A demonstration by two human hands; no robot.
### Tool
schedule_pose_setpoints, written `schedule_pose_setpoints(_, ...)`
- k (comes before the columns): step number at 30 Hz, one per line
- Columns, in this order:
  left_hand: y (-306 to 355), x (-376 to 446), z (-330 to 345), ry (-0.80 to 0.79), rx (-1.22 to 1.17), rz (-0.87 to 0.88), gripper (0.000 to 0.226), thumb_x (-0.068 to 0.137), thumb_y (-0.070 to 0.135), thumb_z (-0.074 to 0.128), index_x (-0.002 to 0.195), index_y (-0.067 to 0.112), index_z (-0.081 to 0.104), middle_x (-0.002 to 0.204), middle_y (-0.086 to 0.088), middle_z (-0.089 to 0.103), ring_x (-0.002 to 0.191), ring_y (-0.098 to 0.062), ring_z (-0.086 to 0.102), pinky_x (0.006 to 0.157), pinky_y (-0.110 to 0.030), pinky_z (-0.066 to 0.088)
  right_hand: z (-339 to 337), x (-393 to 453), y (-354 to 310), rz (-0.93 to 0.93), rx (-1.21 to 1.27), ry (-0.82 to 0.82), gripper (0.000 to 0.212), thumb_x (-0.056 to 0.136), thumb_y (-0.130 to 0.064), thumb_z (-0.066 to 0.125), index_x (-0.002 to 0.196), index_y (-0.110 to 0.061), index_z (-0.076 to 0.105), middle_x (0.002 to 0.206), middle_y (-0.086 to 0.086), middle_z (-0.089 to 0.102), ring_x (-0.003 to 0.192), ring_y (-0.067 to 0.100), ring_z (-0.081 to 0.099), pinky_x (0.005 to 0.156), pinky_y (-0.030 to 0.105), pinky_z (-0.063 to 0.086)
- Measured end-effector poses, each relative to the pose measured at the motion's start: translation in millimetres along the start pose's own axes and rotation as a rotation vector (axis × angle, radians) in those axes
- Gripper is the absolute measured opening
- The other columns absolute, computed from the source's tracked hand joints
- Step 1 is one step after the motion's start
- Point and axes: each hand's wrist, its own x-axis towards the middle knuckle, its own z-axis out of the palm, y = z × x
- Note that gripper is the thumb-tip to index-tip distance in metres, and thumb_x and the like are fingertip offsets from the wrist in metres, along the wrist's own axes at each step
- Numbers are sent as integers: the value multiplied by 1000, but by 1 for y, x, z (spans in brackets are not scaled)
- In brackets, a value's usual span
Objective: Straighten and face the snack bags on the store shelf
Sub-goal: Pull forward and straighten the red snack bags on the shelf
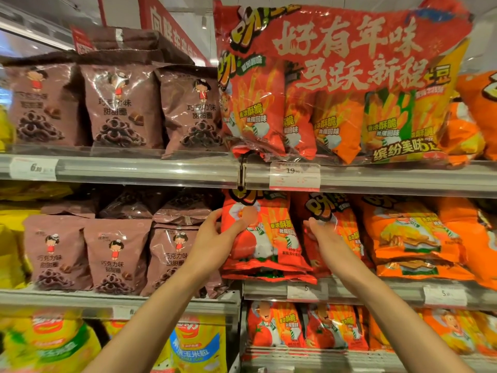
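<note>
A person's left hand [215, 238] is holding the red snack bag [265, 238] on the middle shelf [376, 290], mid-straightening; the right hand [326, 236], grip loosely curled, is touching the neighbouring bag [341, 224], which likely needs squaring next.

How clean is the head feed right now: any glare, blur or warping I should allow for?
Head view: ceiling-light glare streaks the brown chocolate ring bags and the big red multipack; shelf rails bow from wide-angle distortion; both hands, left and right, look sharp.
</note>
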Motion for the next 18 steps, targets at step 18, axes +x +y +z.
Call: schedule_pose_setpoints(18,-4,-29,-72,137,40,7,47,89,37,71,133,35,53,115,5,69,85,-14,76,66,-37,62,30,17,-15,91,-308,-118,98,86,-76,44,156,-12,19,159,8,32,142,29,36,111,37,31)
